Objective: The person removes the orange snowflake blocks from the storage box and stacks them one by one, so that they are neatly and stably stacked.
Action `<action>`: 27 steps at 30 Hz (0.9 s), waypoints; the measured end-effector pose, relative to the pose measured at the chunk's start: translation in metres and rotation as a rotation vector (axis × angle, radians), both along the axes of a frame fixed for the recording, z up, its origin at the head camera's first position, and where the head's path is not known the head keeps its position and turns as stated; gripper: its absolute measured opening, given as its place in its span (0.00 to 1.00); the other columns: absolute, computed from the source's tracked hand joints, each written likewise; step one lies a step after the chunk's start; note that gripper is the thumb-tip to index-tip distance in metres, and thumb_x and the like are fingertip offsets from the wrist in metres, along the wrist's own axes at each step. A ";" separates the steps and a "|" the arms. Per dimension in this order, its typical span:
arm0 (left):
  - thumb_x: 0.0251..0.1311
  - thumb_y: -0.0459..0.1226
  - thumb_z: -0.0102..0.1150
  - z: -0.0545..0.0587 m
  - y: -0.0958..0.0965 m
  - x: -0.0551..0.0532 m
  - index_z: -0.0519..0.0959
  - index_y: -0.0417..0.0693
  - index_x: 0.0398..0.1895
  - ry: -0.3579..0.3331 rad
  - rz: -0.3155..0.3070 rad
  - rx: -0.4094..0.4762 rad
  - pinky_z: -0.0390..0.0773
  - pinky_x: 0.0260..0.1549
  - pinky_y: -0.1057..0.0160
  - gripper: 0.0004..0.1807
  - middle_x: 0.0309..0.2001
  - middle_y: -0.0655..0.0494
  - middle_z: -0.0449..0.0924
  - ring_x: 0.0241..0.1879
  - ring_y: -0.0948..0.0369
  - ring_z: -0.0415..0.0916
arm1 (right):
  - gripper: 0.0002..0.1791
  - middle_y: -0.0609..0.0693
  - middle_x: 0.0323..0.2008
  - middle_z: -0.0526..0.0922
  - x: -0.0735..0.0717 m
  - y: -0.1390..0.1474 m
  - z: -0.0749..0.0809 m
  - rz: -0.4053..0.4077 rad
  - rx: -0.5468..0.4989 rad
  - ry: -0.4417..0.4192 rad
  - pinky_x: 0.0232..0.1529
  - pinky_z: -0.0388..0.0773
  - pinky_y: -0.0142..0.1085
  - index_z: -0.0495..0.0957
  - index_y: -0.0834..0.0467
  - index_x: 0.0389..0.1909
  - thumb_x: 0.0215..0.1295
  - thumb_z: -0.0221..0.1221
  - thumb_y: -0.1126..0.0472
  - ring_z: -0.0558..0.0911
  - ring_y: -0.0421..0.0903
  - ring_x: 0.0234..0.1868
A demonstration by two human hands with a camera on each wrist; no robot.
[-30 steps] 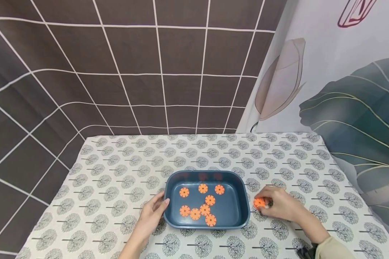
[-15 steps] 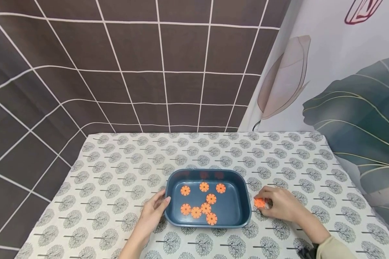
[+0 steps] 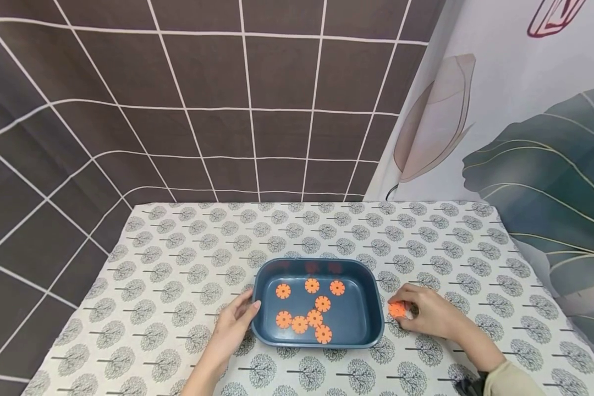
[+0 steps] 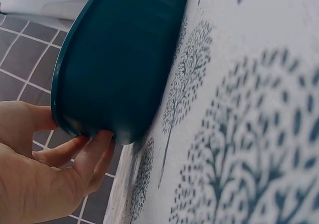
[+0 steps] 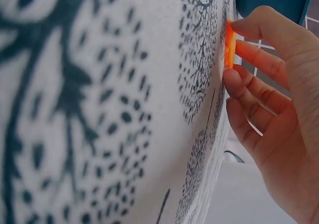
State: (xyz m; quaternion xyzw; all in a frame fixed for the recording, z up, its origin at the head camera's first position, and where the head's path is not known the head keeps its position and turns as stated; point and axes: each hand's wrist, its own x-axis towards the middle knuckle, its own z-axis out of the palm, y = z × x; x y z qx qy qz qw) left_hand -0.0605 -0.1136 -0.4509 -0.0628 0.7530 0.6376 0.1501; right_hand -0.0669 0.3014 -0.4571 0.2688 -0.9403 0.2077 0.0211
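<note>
A dark blue rectangular plastic tray (image 3: 368, 335) with rounded corners stands on the tablecloth, several flat orange notched discs (image 3: 323, 303) lying on its floor. My left hand (image 3: 230, 327) grips its left end, thumb over the rim and fingers against the outer wall; the left wrist view shows the fingertips on that wall (image 4: 109, 84). Just right of the tray, my right hand (image 3: 433, 314) pinches one orange notched disc (image 3: 396, 309) by its edges. In the right wrist view this disc (image 5: 230, 47) appears edge-on, close against the cloth, between thumb and fingertips.
A white cloth with tree prints (image 3: 188, 286) covers the table. Behind it hangs a brown curtain (image 3: 277, 132) with white grid lines. At the right is a white curtain with leaf prints (image 3: 549, 176). A thin dark cable (image 3: 391, 191) shows at the table's back edge.
The head view has shifted slightly. Both hands stay in nearly the same places, the left on the tray and the right at the orange disc, which has tilted slightly at most.
</note>
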 end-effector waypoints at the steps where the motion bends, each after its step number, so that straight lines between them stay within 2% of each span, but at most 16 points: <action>1: 0.65 0.44 0.52 0.000 0.000 0.000 0.59 0.37 0.67 0.003 -0.003 -0.002 0.70 0.59 0.53 0.32 0.63 0.36 0.65 0.62 0.46 0.65 | 0.20 0.38 0.36 0.79 0.000 0.000 0.000 -0.001 -0.005 0.002 0.31 0.77 0.28 0.82 0.52 0.40 0.39 0.70 0.61 0.73 0.30 0.32; 8: 0.66 0.44 0.51 0.001 0.000 0.001 0.59 0.37 0.67 -0.003 -0.010 -0.005 0.69 0.59 0.52 0.32 0.64 0.35 0.63 0.63 0.45 0.64 | 0.20 0.34 0.28 0.73 0.002 0.002 0.002 -0.018 -0.034 0.010 0.24 0.71 0.24 0.81 0.54 0.42 0.44 0.70 0.57 0.69 0.30 0.27; 12: 0.67 0.44 0.50 0.003 0.000 0.003 0.57 0.35 0.68 -0.003 -0.017 -0.015 0.70 0.59 0.52 0.32 0.64 0.33 0.62 0.63 0.44 0.63 | 0.22 0.33 0.33 0.76 0.002 0.001 0.003 -0.060 -0.034 0.015 0.29 0.75 0.27 0.81 0.50 0.44 0.46 0.70 0.51 0.72 0.30 0.31; 14: 0.67 0.44 0.49 0.003 0.000 0.003 0.57 0.35 0.68 -0.002 -0.016 -0.021 0.70 0.58 0.52 0.32 0.64 0.33 0.62 0.63 0.44 0.64 | 0.21 0.35 0.36 0.79 0.002 0.000 0.004 -0.073 -0.079 -0.010 0.33 0.77 0.30 0.80 0.51 0.45 0.48 0.70 0.51 0.75 0.31 0.33; 17: 0.67 0.44 0.49 0.003 0.000 0.003 0.57 0.35 0.68 -0.005 -0.013 -0.029 0.71 0.58 0.52 0.32 0.63 0.33 0.63 0.62 0.44 0.64 | 0.21 0.39 0.38 0.81 -0.001 -0.003 0.007 -0.052 -0.178 -0.017 0.38 0.80 0.33 0.80 0.54 0.47 0.51 0.69 0.54 0.78 0.35 0.35; 21: 0.67 0.44 0.49 0.003 0.001 0.003 0.57 0.35 0.68 -0.006 -0.011 -0.029 0.71 0.58 0.52 0.32 0.64 0.33 0.62 0.63 0.44 0.64 | 0.21 0.47 0.38 0.82 -0.007 -0.009 0.013 0.023 -0.316 0.021 0.36 0.81 0.34 0.78 0.61 0.48 0.50 0.69 0.64 0.80 0.41 0.35; 24: 0.67 0.45 0.49 0.004 0.000 0.003 0.57 0.35 0.68 -0.004 -0.009 -0.029 0.70 0.58 0.51 0.32 0.64 0.33 0.61 0.63 0.44 0.63 | 0.24 0.51 0.39 0.82 -0.013 -0.016 0.020 0.032 -0.353 0.059 0.36 0.82 0.36 0.78 0.62 0.48 0.47 0.70 0.66 0.80 0.44 0.36; 27: 0.67 0.45 0.50 0.004 0.000 0.002 0.57 0.35 0.68 -0.002 -0.011 -0.027 0.69 0.59 0.50 0.33 0.65 0.32 0.60 0.64 0.43 0.61 | 0.27 0.49 0.42 0.82 -0.017 -0.025 0.028 -0.009 -0.332 0.079 0.37 0.82 0.37 0.78 0.59 0.50 0.45 0.72 0.62 0.80 0.43 0.38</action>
